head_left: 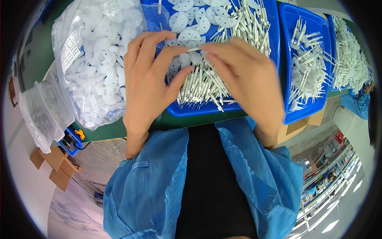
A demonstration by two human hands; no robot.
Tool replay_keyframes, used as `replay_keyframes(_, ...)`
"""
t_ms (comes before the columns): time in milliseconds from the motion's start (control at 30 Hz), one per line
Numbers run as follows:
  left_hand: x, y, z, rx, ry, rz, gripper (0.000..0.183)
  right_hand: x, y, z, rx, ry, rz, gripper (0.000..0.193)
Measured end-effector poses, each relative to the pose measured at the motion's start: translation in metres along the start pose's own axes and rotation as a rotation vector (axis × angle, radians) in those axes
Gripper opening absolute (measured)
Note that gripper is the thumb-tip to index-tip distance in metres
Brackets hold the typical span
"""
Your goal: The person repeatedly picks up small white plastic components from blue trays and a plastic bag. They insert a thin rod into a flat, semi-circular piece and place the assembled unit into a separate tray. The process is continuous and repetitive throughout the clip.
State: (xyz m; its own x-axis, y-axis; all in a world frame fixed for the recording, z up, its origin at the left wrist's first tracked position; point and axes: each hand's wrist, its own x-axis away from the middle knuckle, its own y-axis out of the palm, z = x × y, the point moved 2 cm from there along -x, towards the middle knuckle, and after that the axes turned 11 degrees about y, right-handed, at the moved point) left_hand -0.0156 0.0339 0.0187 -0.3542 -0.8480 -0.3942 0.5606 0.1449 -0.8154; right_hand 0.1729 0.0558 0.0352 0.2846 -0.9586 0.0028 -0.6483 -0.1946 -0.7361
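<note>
A short, thin white rod (pixel 194 49) spans the gap between my hands, above a blue tray. My right hand (pixel 250 77), slightly blurred, pinches its right end between thumb and fingers. The index fingertip of my left hand (pixel 145 75) is at the rod's left end; that thumb and the other fingers are spread apart. Beneath my hands, the blue tray (pixel 191 110) carries a pile of slim white rods (pixel 203 85) with thin tips. Translucent white fan-shaped pieces (pixel 189 36) with small holes lie in its far part, some grouped into rounds.
A clear plastic bag (pixel 99 63) full of similar white pieces lies at left, beside clear plastic containers (pixel 43 103). Rightward, a second blue tray (pixel 292 115) holds rods with pieces attached, and a further heap (pixel 350 55) lies beyond. Cardboard boxes (pixel 59 169) are below the green table (pixel 107 134).
</note>
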Motion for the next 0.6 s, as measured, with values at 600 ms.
replay_keyframes(600,0.015,-0.004,0.009,0.691,-0.064,0.413,0.036,0.015,-0.026,-0.001,-0.742,0.213,0.001,0.011)
